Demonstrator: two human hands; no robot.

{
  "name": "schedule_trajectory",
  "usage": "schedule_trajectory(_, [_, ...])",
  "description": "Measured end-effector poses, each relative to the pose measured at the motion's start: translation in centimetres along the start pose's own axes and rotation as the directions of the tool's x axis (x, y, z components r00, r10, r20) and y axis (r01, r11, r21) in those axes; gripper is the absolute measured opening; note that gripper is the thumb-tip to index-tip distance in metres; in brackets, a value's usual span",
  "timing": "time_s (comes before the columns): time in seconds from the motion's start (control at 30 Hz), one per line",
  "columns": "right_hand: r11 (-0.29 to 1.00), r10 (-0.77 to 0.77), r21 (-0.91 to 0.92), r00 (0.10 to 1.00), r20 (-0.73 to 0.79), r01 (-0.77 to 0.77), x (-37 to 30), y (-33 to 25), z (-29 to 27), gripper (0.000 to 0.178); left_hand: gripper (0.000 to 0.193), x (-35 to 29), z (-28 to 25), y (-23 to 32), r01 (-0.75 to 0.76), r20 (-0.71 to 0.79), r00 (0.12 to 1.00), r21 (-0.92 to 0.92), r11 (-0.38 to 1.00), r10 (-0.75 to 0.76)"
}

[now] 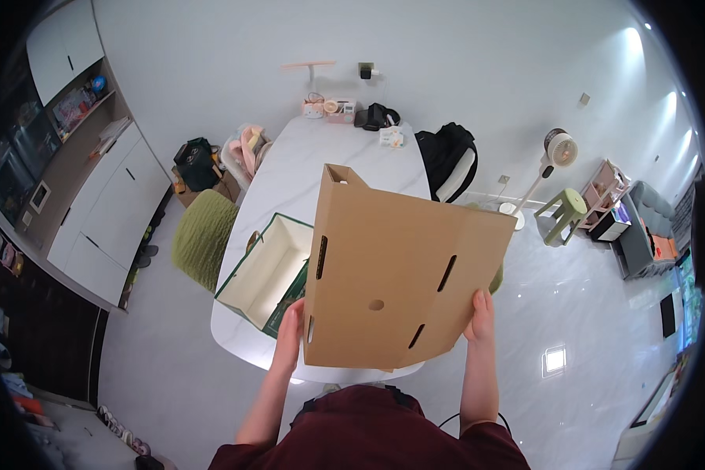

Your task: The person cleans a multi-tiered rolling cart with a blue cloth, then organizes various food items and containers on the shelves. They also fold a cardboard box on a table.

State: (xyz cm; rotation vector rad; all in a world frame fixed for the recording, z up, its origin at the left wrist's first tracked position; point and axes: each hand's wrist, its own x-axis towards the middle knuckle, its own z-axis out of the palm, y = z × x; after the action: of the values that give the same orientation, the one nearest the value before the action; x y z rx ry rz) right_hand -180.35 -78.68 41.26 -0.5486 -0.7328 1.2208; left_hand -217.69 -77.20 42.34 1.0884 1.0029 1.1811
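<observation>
Between my two hands I hold up a large folded cardboard sheet [392, 266], brown, with several dark slots and a small round hole. My left hand [290, 333] grips its left edge near the bottom. On the opposite edge, my right hand [480, 315] has its fingers wrapped partly behind the cardboard. An open box [247, 286] with a cream inside and dark green edges lies on the white table, just left of the cardboard. Part of that box is hidden behind the sheet.
The white marble-patterned table [290, 176] carries a lamp [312, 78] and small items at its far end. A green chair [205, 239] stands left, a chair with a black jacket [450, 157] right. Beyond are a fan [560, 149] and a green stool [564, 211].
</observation>
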Motion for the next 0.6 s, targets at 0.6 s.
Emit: schedule_trajectory(0.6, [0.954,-0.145,-0.300,0.887,-0.439,0.007,-7.9,-4.6,-5.4,0.034,0.025,2.1,1.4,3.9,-0.023,-0.016,1.000,0.148,0.989,0.025])
